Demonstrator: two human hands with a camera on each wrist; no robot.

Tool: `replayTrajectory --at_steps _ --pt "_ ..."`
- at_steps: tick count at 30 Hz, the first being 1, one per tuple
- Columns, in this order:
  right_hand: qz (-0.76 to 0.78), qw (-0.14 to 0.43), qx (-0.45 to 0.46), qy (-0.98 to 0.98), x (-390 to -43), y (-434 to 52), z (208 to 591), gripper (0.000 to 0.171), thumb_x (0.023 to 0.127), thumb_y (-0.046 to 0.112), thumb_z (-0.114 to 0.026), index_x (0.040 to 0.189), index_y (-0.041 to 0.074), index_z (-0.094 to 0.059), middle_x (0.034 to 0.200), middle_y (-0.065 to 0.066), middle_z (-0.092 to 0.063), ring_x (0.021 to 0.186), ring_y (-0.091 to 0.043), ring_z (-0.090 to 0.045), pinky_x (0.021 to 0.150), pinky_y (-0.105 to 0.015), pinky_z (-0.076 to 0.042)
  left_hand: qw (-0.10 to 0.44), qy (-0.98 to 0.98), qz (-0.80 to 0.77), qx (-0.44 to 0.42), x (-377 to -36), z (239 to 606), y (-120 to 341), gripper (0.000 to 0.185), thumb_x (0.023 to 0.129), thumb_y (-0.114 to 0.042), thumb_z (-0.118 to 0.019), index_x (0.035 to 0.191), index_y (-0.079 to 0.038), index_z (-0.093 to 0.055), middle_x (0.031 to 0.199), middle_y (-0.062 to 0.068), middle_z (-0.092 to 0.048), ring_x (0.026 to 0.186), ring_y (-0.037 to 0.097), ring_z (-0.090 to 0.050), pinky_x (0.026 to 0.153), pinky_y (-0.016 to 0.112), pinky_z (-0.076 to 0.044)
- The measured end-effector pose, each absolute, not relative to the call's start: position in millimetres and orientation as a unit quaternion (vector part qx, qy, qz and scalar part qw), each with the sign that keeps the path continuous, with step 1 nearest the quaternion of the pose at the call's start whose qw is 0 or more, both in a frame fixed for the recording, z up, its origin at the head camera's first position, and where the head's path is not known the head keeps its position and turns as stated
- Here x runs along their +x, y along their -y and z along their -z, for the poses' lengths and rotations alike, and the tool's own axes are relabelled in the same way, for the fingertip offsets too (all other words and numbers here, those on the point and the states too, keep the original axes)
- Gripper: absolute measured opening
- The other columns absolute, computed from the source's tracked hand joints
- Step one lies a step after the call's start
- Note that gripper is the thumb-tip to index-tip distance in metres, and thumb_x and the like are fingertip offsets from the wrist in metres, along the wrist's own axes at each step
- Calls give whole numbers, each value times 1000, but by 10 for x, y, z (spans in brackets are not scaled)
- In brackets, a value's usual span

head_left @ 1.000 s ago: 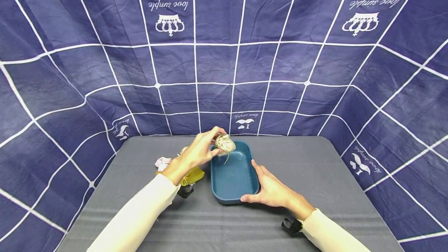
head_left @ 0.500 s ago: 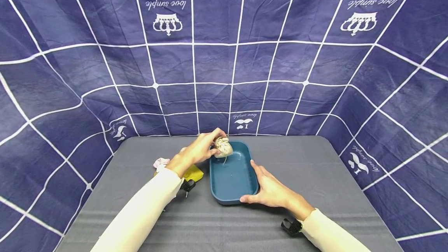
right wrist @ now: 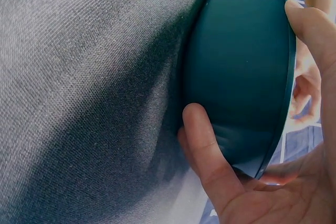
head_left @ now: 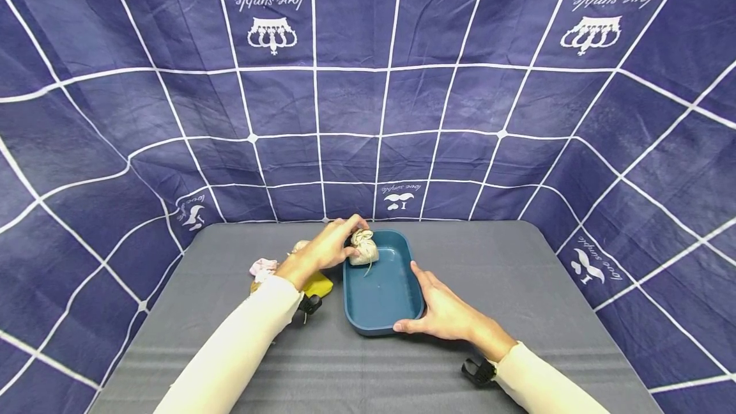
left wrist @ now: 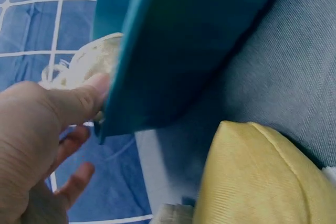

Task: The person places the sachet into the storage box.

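Observation:
A small cream drawstring pouch (head_left: 365, 253) sits inside the far left corner of the blue plastic box (head_left: 382, 328), its cord hanging toward the box floor. My left hand (head_left: 330, 245) pinches the gathered top of this pouch at the rim. In the left wrist view, the box wall hides part of the pouch (left wrist: 97, 59), and the thumb lies against it. At the near right corner, my right hand (head_left: 445, 308) holds the box, thumb on the near rim and fingers along the right side. From the right wrist, fingertips (right wrist: 195, 116) show pressed on the outer wall.
Left of the box, partly under my left forearm, lie a yellow cloth pouch (head_left: 318, 285) and a pink cloth item (head_left: 263, 266). A grey cloth (head_left: 477, 254) covers the table. Blue checked fabric (head_left: 437, 101) hangs behind and at both sides.
My left hand has brought the cream pouch slightly left and down into the box's far left corner. My right hand keeps its hold on the box.

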State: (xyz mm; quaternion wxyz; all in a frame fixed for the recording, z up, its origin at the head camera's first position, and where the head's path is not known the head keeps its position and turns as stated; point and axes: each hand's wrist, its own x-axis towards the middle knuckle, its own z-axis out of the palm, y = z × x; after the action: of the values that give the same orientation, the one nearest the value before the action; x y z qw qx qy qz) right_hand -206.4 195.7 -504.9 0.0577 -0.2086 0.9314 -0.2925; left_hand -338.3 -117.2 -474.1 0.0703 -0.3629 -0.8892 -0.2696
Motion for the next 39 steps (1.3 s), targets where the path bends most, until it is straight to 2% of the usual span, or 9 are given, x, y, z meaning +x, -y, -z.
replayTrajectory --at_steps 5,14,21,31,39 --pt "293 58 -212 -930 -2062 -1952 5048 145 84 69 -98 181 -7 -22 170 -31 -54 154 -44 -60 130 -65 -50 80 912 238 -324 -3390 4766 1207 48 97 -5 -93 138 -10 -67 134 17 -76 129 40 -73 115 60 -60" --pt "293 57 -211 -931 -2057 -1951 5049 145 83 67 -99 181 -6 -23 168 -30 -55 152 -44 -62 129 -66 -51 76 907 256 -324 -3328 4691 1290 54 100 -7 -92 149 -7 -68 140 20 -75 133 42 -75 116 58 -62" --pt "297 58 -210 -930 -2053 -1954 5042 145 83 68 -99 182 -6 -23 170 -32 -53 155 -45 -60 130 -66 -50 81 912 256 -310 -3189 4664 1395 54 101 -16 -92 149 -9 -70 140 14 -75 128 36 -77 112 55 -65" --pt "297 58 -206 -931 -2054 -1968 5038 146 82 67 -100 182 -6 -23 172 -31 -52 156 -46 -59 131 -66 -49 73 918 253 -297 -2921 4702 1623 52 103 -21 -91 150 -11 -72 144 12 -74 129 37 -79 110 59 -65" --pt "300 62 -201 -930 -2050 -1960 5046 146 81 68 -100 182 -5 -23 172 -31 -52 156 -46 -59 131 -66 -50 101 918 249 -294 -2715 4822 1835 48 101 -19 -92 145 -11 -76 137 9 -77 119 33 -80 105 54 -66"
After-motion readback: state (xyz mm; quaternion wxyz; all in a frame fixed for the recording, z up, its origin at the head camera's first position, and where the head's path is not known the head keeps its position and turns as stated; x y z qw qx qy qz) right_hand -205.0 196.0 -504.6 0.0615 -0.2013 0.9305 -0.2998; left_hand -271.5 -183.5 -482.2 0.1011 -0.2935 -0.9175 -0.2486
